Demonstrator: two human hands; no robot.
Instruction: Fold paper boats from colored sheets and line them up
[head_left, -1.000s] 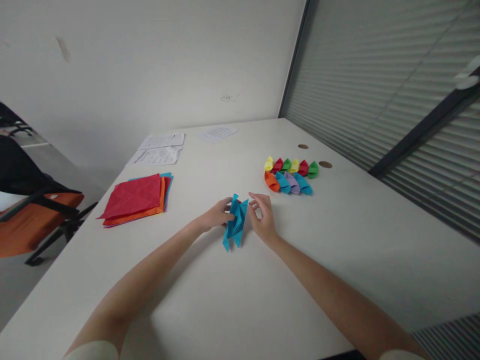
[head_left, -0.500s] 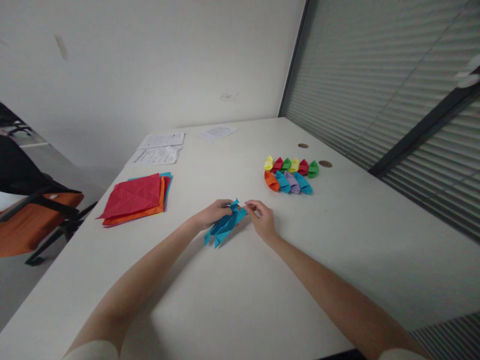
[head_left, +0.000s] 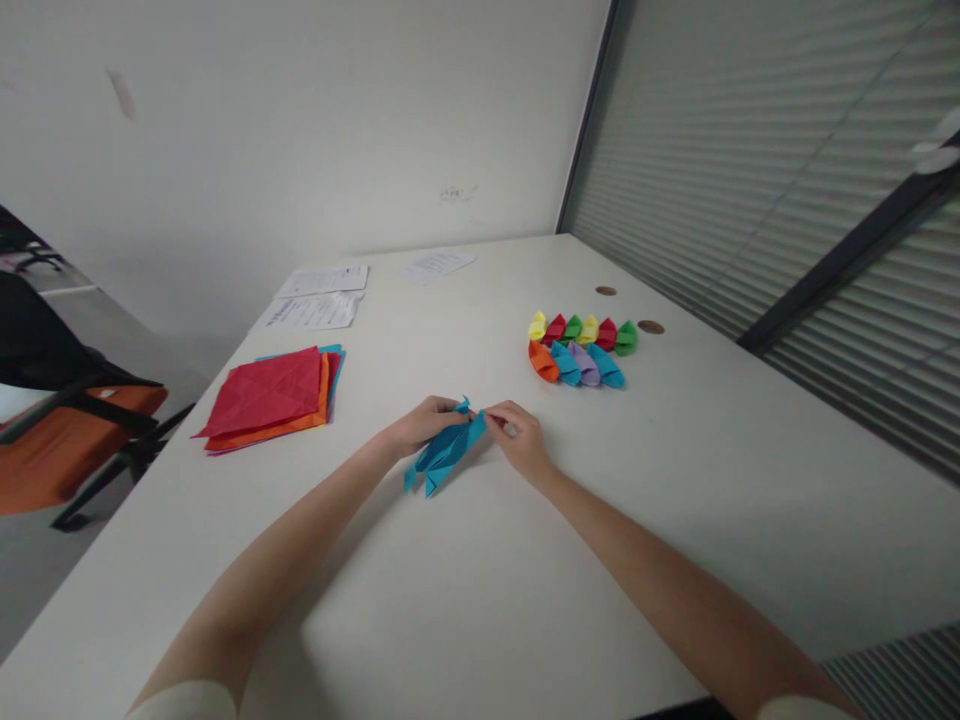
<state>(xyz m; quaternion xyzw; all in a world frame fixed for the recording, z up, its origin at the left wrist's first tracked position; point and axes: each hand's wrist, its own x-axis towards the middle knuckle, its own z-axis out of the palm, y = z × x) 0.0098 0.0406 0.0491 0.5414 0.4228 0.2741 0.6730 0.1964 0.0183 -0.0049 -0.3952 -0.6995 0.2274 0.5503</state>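
Observation:
A blue sheet of origami paper, creased into several pointed folds, is held just above the white table. My left hand is closed on its upper left side, thumb on top and the other fingers behind the paper. At the paper's upper right corner, my right hand pinches the edge between thumb and forefinger. Fingertips behind the sheet are partly hidden. To the far right of the hands lie two rows of small folded paper pieces in yellow, red, green, orange, blue and purple.
A stack of coloured paper sheets, red on top, lies at the left. Printed papers rest at the back left, and another printed sheet near the wall. Two round brown discs are by the blinds. An orange chair stands left.
My right hand has moved slightly left, and its fingers now pinch the blue paper's corner more closely. The paper has shifted a little left within my left hand's grip.

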